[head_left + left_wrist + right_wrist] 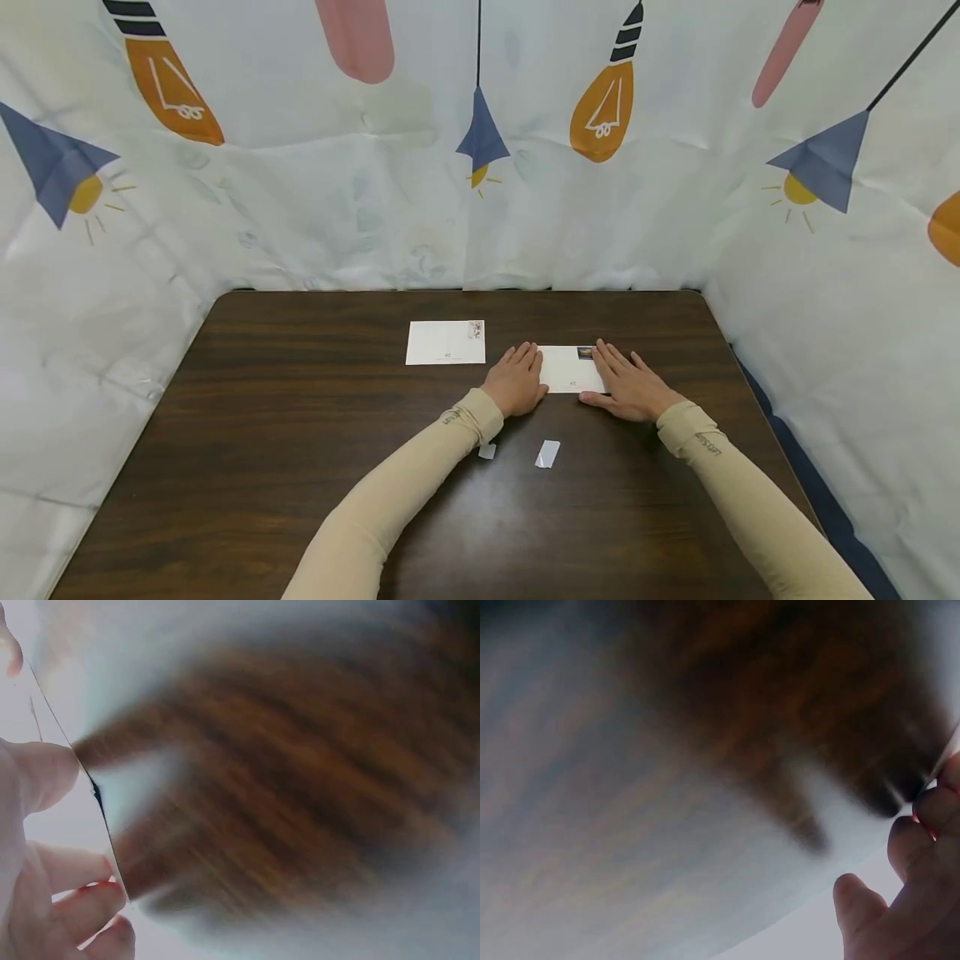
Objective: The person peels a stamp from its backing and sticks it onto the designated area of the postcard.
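Note:
A white postcard (564, 371) with a dark stamp-like picture in its upper right corner lies flat on the brown table (300, 467). At its left edge rests my left hand (516, 382), palm down with the fingers extended. My right hand (628, 388) lies over the card's right edge, fingers straight and thumb spread near its lower edge. Both wrist views are blurred; they show left fingers (82, 907) and right fingers (911, 847) at the reflective tabletop.
Another white card (446, 343), with a reddish stamp, lies to the left and slightly farther back. Two small whitish strips, one a nearer strip (547, 454) and one a partly covered strip (487, 452) by the left sleeve, lie on the table. A patterned white curtain (360, 217) surrounds the table's back and sides.

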`<state>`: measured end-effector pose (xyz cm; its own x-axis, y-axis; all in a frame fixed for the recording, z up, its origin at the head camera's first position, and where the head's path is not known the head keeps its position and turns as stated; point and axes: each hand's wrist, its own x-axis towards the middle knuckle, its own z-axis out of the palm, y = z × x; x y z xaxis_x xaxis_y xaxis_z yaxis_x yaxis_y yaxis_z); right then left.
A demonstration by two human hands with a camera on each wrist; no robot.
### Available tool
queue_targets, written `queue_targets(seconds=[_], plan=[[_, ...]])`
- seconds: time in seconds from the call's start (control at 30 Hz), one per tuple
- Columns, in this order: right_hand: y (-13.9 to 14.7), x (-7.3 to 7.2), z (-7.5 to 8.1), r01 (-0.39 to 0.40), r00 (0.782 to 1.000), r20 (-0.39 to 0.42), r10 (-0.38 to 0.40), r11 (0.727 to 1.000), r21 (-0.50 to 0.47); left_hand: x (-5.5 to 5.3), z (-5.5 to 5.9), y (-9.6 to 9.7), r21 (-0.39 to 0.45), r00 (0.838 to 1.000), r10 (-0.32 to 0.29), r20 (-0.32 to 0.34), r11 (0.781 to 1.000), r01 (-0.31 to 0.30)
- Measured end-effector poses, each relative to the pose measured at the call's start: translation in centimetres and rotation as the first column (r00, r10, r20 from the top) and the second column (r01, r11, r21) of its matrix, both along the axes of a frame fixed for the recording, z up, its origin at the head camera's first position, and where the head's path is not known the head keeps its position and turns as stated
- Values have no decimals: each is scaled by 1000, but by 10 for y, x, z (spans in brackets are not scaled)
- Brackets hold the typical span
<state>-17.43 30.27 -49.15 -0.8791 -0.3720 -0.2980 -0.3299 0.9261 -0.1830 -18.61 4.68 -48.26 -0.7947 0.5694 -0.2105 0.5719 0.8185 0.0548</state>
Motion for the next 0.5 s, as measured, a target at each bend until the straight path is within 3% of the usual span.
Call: queue_targets(seconds=[0.23, 0.5], plan=[[3, -10, 1, -7, 1000, -12, 6, 999, -51, -8, -3, 0, 70, 1000, 12, -21, 998, -11], [30, -7, 1, 101, 991, -71, -117, 976, -194, -17, -2, -14, 186, 995, -7, -101, 982, 25]])
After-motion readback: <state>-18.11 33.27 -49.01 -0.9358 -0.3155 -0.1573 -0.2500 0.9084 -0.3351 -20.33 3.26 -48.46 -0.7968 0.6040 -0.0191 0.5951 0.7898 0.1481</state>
